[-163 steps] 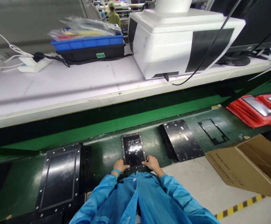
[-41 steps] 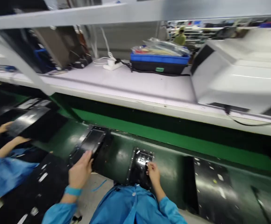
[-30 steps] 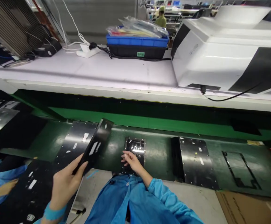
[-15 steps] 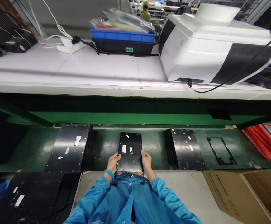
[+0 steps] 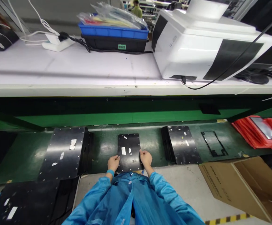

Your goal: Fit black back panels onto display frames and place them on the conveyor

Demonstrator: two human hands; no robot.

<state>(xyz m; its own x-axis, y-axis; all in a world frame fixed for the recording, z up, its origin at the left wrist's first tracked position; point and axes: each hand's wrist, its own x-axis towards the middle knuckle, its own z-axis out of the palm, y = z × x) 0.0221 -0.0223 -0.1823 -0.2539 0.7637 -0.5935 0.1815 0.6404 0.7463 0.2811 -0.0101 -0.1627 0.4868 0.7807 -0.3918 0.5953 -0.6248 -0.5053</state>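
A flat black panel (image 5: 129, 153) with small white labels and screws along its edges lies in front of me at the green bench's near edge. My left hand (image 5: 113, 163) pinches its left edge near the lower corner. On the opposite side, my right hand (image 5: 145, 157) grips the right edge, fingers bent. To the left stands a stack of larger black panels (image 5: 62, 153); to the right is another stack (image 5: 184, 145). Farther right lies a thin black frame (image 5: 214, 143) on the green surface (image 5: 150, 143).
Red padded sleeves (image 5: 250, 134) lie at the far right. An open cardboard box (image 5: 229, 184) stands below them. More black panels (image 5: 25, 200) are at lower left. The white shelf (image 5: 79, 70) above holds a blue tray (image 5: 113, 32) and a white machine (image 5: 192, 53).
The view has shifted a little to the right, showing more of the box and red sleeves. Both hands still hold the panel's sides, with the right hand's fingers slightly more bent.
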